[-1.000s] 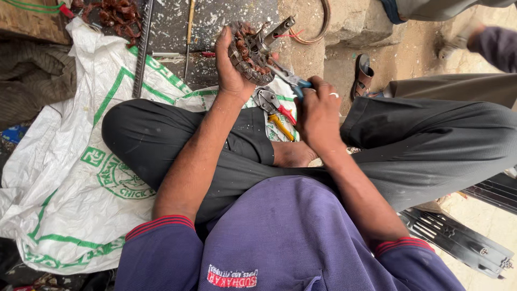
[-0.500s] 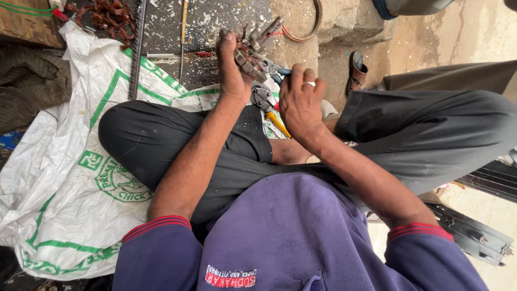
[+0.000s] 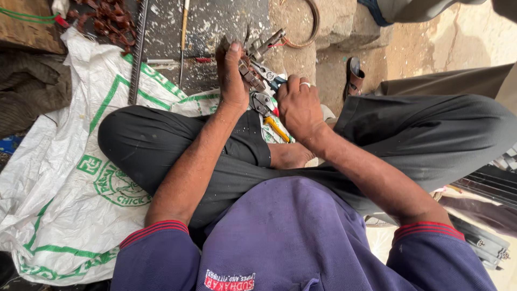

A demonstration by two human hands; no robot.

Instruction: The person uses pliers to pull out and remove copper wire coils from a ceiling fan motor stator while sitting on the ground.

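I sit cross-legged in dark trousers and a purple shirt. My left hand (image 3: pixel 232 75) grips a rusty round metal part with protruding prongs (image 3: pixel 257 54), held up in front of my knees. My right hand (image 3: pixel 298 105), with a ring on one finger, is closed around the blue handles of a cutting tool (image 3: pixel 273 81) whose jaws reach toward the metal part. A pair of pliers with red and yellow handles (image 3: pixel 270 116) lies on the sack between my hands, just below them.
A white woven sack with green print (image 3: pixel 64 172) is spread under my legs. Beyond it lie a stone slab (image 3: pixel 215 27), a ribbed steel rod (image 3: pixel 139 51), a thin wooden-handled tool (image 3: pixel 184 32), copper scrap (image 3: pixel 110 21), a metal ring (image 3: pixel 309 27) and a sandal (image 3: pixel 354 75). Black metal strips (image 3: pixel 495 183) lie at right.
Both hands have shifted down and left in view. My right hand moved closer to the metal part, and its grip on the blue-handled tool now hides more of the handles.
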